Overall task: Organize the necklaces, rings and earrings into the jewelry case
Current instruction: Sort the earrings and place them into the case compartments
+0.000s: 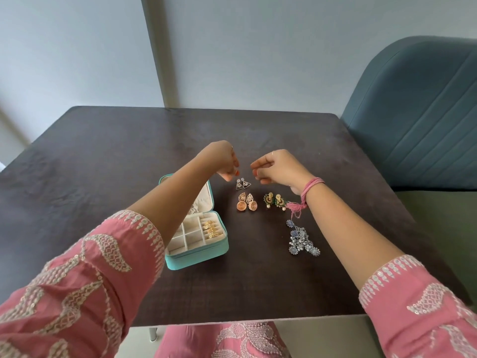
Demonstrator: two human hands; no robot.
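Dark wood-grain table [103,156] fills the frame's middle below a pale grey wall [258,47]; a blue-grey padded chair [418,112] stands upper right. The teal jewelry case [196,257] lies open at centre-left, with 3 gold rings [210,229] in its right slot. Earrings sit at centre: a silver triangle pair [243,183], a copper jhumka pair [246,202], a green-gold pair [275,200], and a blue-silver pair [302,239] lower right. Left hand [222,160] and right hand [278,166] hover above the triangle pair, fingers loosely curled, holding nothing visible.

The left forearm [165,202] crosses the jewelry case [198,254] at centre frame, hiding most of the lid interior; a pale item in the lid pocket [194,208] is only partly exposed and cannot be identified. The gold pieces [211,229] in the right-hand compartments are too small to tell apart. Whether the left hand [222,161] or right hand [277,166] holds anything between its curled fingertips cannot be told. Both sleeves are cut off by the lower frame edge, the chair [418,112] by the right edge.
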